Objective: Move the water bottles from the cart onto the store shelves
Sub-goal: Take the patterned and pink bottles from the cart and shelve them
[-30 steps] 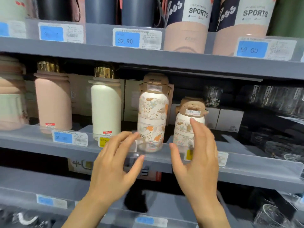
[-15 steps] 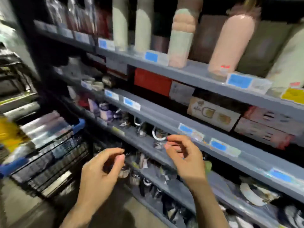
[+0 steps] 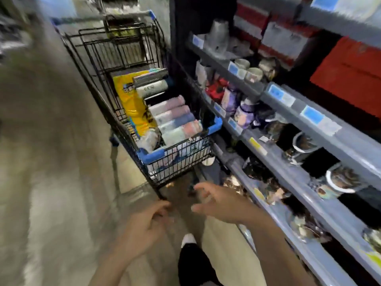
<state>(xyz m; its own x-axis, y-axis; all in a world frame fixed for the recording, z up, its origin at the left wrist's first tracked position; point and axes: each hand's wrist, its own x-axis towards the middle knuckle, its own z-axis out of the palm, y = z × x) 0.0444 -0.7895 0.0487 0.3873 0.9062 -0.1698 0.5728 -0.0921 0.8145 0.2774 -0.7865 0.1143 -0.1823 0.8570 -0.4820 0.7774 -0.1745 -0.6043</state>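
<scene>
Both hands empty: left hand (image 3: pixel 144 226) and right hand (image 3: pixel 218 203) loosely curled, short of the cart (image 3: pixel 177 162). Water bottles (image 3: pixel 175 120) lie stacked sideways in its basket. I judge them rigid, smooth, slippery; I'd take one mid-body. View blurred.

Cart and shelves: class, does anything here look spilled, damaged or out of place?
Nothing clearly stands out. The water bottles lie stacked on their sides in the cart, beside a yellow bag. The lower shelves look cluttered, but blur hides detail. Both hands, left and right, are empty.
</scene>
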